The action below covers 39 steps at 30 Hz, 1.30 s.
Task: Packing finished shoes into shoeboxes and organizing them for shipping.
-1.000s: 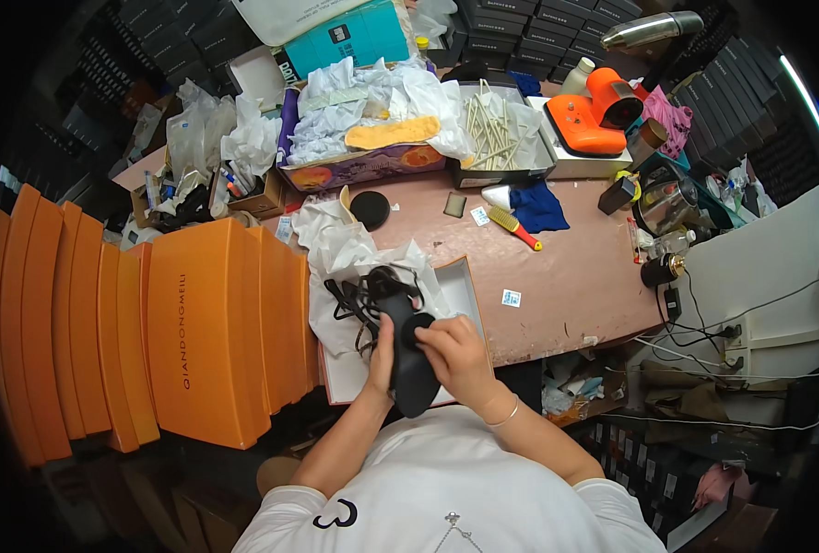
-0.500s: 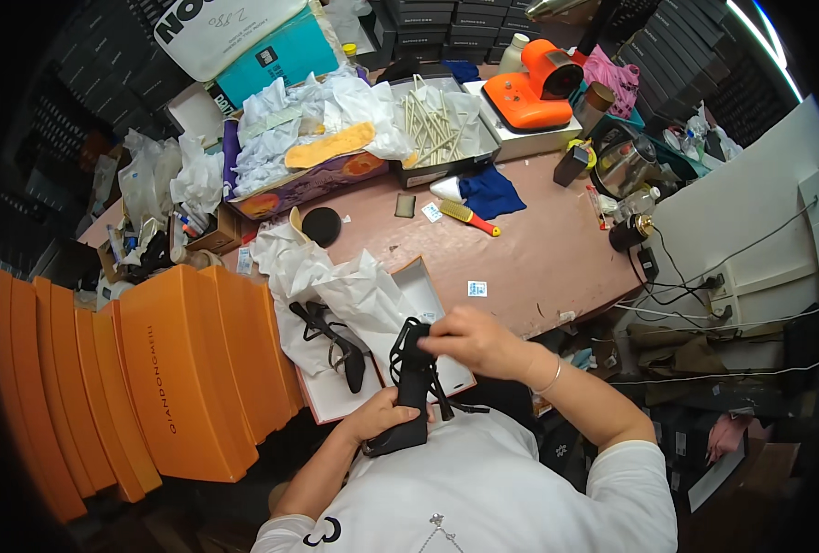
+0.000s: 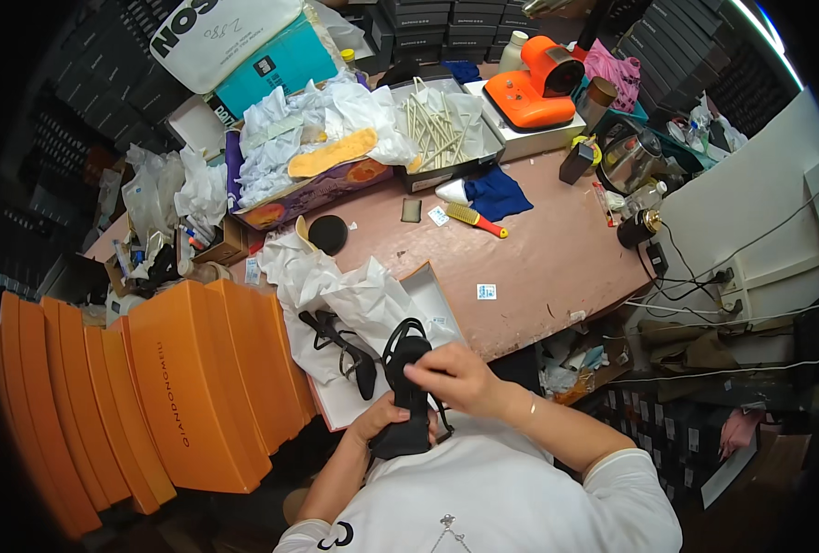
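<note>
Close to my body, my left hand (image 3: 380, 420) grips a black strappy high-heeled shoe (image 3: 407, 358), its thin straps looping out at the top and side. My right hand (image 3: 460, 380) is closed, its fingertips against the upper part of that shoe. Whatever those fingers pinch, if anything, is hidden. Just left of it, a second black strappy shoe (image 3: 363, 373) lies on white tissue paper (image 3: 359, 293). Both paper and shoe rest in a shallow white box (image 3: 432, 300) at the table's near edge.
Orange shoeboxes (image 3: 202, 387) are stacked at the left. On the pink table (image 3: 557, 258) lie a red-handled brush (image 3: 477, 219), a black round tin (image 3: 327, 235) and a blue cloth (image 3: 501, 194). Behind stand a paper-filled carton (image 3: 308, 198), a box of sticks (image 3: 455, 164) and an orange device (image 3: 534, 92).
My right hand has come down and slightly left against the shoe. The shoe has turned a little in my left hand, and the whole view has shifted slightly.
</note>
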Motion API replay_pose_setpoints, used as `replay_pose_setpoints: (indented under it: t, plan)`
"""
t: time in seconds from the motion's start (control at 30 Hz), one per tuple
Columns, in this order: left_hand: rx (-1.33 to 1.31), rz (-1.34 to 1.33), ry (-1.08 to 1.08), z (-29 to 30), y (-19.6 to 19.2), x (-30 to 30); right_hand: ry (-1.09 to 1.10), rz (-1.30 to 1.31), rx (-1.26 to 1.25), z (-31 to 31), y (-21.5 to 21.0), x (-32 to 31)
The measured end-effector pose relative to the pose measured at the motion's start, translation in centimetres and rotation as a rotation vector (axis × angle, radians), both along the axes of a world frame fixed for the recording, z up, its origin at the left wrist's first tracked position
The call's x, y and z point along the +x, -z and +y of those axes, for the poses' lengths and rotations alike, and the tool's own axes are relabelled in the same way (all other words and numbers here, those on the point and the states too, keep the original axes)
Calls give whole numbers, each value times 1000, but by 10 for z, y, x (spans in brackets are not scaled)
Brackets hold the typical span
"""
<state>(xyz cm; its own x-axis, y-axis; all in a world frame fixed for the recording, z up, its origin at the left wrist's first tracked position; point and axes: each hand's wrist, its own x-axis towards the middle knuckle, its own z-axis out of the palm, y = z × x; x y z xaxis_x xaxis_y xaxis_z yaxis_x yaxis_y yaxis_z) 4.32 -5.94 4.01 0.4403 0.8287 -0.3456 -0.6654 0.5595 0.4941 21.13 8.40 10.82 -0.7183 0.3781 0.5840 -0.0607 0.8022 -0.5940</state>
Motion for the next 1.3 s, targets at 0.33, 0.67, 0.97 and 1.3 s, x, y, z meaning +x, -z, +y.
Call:
replay_pose_setpoints:
  t: [0.33,0.67,0.97,1.3]
  plan:
    - [-135,-42,-229,25,-7,-12,118,-201,32,32,64,-12]
    - [-61,-220,-380,58,6,-36,533,-189,-436,89,91,18]
    - [-21,1115,-69,70,21,-33,549,-229,-606,93,109,14]
    - [-482,745,-617,12,139,-95,414,-238,-680,77,98,-7]
